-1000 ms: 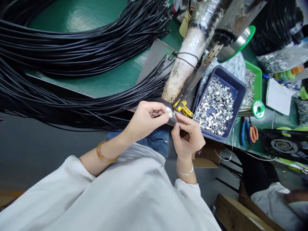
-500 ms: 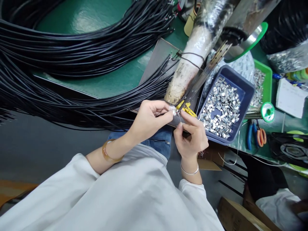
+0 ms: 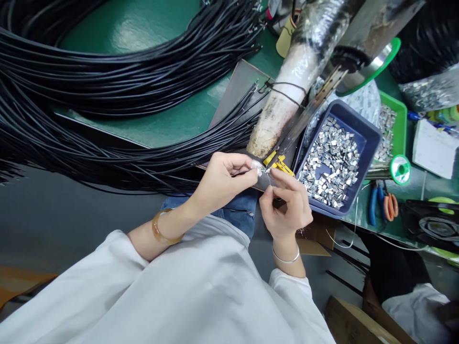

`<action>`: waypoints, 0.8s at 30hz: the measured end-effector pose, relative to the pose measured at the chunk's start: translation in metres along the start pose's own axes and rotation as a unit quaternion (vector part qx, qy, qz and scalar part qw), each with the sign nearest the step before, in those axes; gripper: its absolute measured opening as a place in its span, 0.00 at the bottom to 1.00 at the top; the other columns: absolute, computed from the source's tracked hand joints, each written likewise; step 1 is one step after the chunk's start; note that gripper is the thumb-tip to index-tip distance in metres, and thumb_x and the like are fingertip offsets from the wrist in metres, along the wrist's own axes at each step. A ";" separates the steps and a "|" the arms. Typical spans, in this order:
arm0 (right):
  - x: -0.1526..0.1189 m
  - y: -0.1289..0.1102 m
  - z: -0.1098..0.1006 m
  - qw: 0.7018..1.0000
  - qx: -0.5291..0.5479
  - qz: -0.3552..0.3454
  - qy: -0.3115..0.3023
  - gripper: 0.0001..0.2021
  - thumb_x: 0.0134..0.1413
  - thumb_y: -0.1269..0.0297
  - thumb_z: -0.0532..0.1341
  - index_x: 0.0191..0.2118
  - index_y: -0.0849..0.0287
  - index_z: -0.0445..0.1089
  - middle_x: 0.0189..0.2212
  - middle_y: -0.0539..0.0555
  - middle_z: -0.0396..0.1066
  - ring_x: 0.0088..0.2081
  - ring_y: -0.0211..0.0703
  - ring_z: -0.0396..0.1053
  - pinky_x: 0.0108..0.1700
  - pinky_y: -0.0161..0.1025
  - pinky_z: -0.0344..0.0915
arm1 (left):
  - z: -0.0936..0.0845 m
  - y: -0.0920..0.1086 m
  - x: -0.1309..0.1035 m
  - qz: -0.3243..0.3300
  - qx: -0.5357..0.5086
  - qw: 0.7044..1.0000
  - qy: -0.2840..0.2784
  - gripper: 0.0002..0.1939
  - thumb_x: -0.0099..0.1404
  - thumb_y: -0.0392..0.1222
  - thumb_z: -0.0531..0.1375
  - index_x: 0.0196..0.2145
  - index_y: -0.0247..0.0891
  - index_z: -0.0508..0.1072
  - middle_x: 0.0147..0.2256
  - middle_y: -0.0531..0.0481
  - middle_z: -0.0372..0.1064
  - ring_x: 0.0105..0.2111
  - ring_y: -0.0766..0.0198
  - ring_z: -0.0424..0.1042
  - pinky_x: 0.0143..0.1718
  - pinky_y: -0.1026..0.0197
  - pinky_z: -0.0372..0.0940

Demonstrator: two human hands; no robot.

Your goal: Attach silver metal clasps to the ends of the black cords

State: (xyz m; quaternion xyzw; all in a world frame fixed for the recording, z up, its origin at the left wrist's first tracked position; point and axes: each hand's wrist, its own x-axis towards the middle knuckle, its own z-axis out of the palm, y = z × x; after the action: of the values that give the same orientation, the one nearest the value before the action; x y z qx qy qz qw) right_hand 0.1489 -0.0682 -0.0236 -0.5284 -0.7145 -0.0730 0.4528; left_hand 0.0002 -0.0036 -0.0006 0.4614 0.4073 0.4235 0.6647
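Observation:
My left hand [image 3: 227, 177] has thumb and index finger closed on a small silvery metal part [image 3: 265, 169]; a white wrap covers a fingertip. My right hand [image 3: 288, 204] is just to the right, its fingers pinched round a thin silvery wire [image 3: 270, 179] that runs up to the part. The fingers hide most of the part. Right above the fingertips are a yellow clip-like piece [image 3: 282, 165] and the lower end of a dark metal bar [image 3: 292, 131]. Black cables [image 3: 201, 149] lie just beyond my left hand.
A blue bin [image 3: 369, 138] of small metal pieces stands right of my hands, a green bin [image 3: 402, 124] behind it. A white, plastic-wrapped tube [image 3: 276, 100] slants down overhead. Pliers [image 3: 373, 205], a wire spool [image 3: 399, 169] and paper [image 3: 433, 148] lie at right. Another person's sleeve [image 3: 412, 301] shows lower right.
My right hand has shifted slightly right and down. The left hand keeps its pinch almost in place, and the whole view has moved a little.

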 end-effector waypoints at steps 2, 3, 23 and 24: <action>0.001 -0.001 0.000 0.999 0.022 0.026 0.006 0.09 0.57 0.76 0.64 0.38 0.55 0.67 0.45 0.55 0.79 0.44 0.41 0.80 0.41 0.37 0.80 | -0.001 0.000 0.000 0.000 0.004 1.000 -0.008 0.04 0.55 0.35 0.65 0.24 0.34 0.80 0.24 0.51 0.75 0.25 0.68 0.70 0.29 0.67 0.68; 0.002 -0.001 -0.001 0.999 0.030 0.036 0.007 0.09 0.57 0.76 0.64 0.39 0.56 0.67 0.45 0.55 0.79 0.43 0.41 0.79 0.41 0.37 0.80 | -0.001 0.001 0.000 0.002 0.005 1.000 -0.014 0.04 0.55 0.35 0.65 0.24 0.33 0.80 0.24 0.51 0.75 0.25 0.68 0.70 0.29 0.67 0.67; 0.008 -0.002 0.000 0.998 0.039 0.042 0.007 0.09 0.55 0.76 0.66 0.39 0.56 0.70 0.45 0.55 0.78 0.43 0.43 0.79 0.42 0.41 0.81 | 0.004 0.001 0.001 0.006 -0.004 1.000 0.010 0.02 0.52 0.34 0.65 0.23 0.33 0.78 0.22 0.53 0.71 0.22 0.72 0.64 0.22 0.69 0.60; 0.008 -0.002 0.001 0.998 0.038 0.043 0.007 0.09 0.55 0.76 0.66 0.39 0.56 0.70 0.45 0.55 0.78 0.44 0.43 0.79 0.42 0.41 0.82 | 0.004 0.001 0.000 0.010 0.001 1.000 0.011 0.03 0.52 0.34 0.65 0.23 0.33 0.78 0.21 0.53 0.70 0.21 0.72 0.64 0.22 0.69 0.59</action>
State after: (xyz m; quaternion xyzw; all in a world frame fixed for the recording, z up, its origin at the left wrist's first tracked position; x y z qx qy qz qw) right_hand 0.1464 -0.0635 -0.0173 -0.5401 -0.6902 -0.0299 0.4807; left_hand 0.0039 -0.0041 0.0011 0.4612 0.4102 0.4349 0.6557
